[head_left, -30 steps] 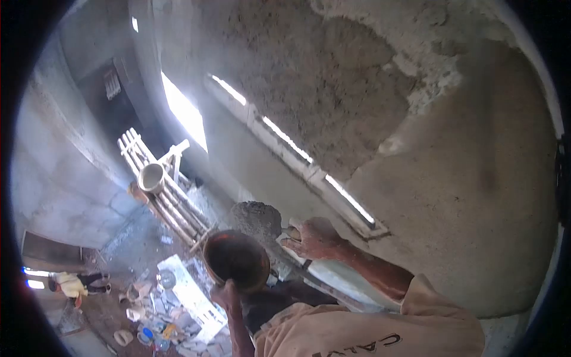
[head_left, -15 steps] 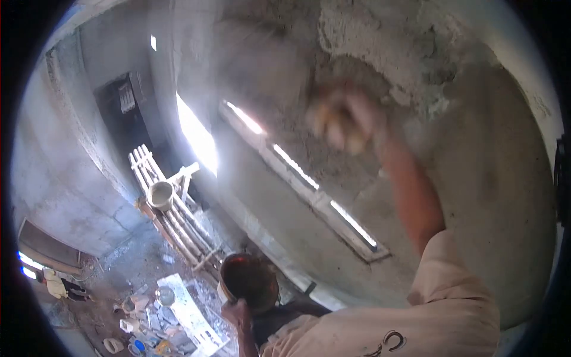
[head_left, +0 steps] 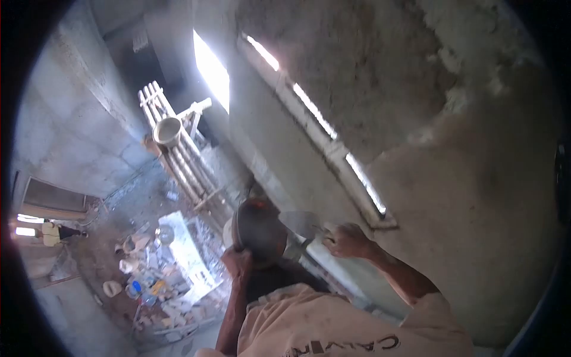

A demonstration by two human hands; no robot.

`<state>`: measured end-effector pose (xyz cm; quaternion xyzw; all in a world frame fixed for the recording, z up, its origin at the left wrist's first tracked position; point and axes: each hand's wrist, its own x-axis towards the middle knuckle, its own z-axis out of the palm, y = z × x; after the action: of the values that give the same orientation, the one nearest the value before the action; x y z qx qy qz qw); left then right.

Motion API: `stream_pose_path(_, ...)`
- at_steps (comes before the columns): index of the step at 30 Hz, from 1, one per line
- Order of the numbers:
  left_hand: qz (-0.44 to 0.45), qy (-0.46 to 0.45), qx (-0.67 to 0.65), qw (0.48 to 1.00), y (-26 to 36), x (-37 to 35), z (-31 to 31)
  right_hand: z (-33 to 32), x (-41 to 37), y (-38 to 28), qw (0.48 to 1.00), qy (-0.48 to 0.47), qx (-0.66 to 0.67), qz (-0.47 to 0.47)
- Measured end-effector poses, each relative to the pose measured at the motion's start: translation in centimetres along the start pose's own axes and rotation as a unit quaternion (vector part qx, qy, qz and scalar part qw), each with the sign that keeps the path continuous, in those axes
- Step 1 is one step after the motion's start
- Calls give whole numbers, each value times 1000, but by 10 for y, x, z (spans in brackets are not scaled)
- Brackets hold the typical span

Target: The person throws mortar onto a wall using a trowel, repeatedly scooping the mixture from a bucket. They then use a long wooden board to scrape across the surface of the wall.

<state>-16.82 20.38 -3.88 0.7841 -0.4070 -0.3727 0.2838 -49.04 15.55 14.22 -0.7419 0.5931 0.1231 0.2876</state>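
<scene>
At the lower middle, my left hand (head_left: 237, 262) grips the rim of a round bucket (head_left: 260, 232), whose dark inside faces up. To its right, my right hand (head_left: 347, 240) is closed round the handle of a trowel (head_left: 299, 224). The trowel's flat blade reaches left to the bucket's right side; whether it touches the rim I cannot tell. Behind my right hand rises a plastered wall (head_left: 452, 196) with a rough, uneven patch at the top.
Three bright narrow slots run across the wall in a frame (head_left: 383, 221). A pole scaffold (head_left: 187, 172) holds another bucket (head_left: 167, 131). Below lie a white-stained board (head_left: 189, 256) and rubble (head_left: 140, 262). Another person (head_left: 53, 234) is at the far left.
My right hand has come down from the upper wall to beside the bucket, bringing the trowel. The view has shifted, and the bucket in my left hand appears higher.
</scene>
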Motion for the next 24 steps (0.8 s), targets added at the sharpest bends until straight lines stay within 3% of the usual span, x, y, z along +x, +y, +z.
stream_pose_path(1,5,-27,9,1000,-19,-6,2,65,24,23,986,133,-88,-51)
stream_pose_path(3,50,-63,95,992,-18,-11,2,133,39,13,953,244,-158,-87)
stream_pose_path(4,27,-82,59,995,1,-18,-8,131,57,-10,957,235,-149,-76)
stream_pose_path(6,-11,-84,48,995,19,-17,-1,140,89,-47,984,96,-131,-69)
stream_pose_path(9,-8,-90,82,993,21,-8,-6,112,57,-82,993,81,-57,-56)
stream_pose_path(10,-5,-100,81,992,21,-15,-12,116,51,-74,991,122,-50,-31)
stream_pose_path(11,-36,-112,79,990,20,-24,-17,120,49,-63,992,121,-5,36)
stream_pose_path(13,-74,-111,57,989,29,-20,-17,164,68,-29,989,126,-14,76)
stream_pose_path(16,-70,-114,8,991,30,-19,-19,194,101,-61,993,-14,86,80)
stream_pose_path(19,-67,-73,51,994,32,-15,-27,162,77,-84,961,-23,258,94)
stream_pose_path(22,-126,-84,58,987,74,-16,-44,162,63,-75,952,-1,291,93)
stream_pose_path(24,-65,-61,137,987,32,-6,-33,152,65,-70,951,24,294,96)
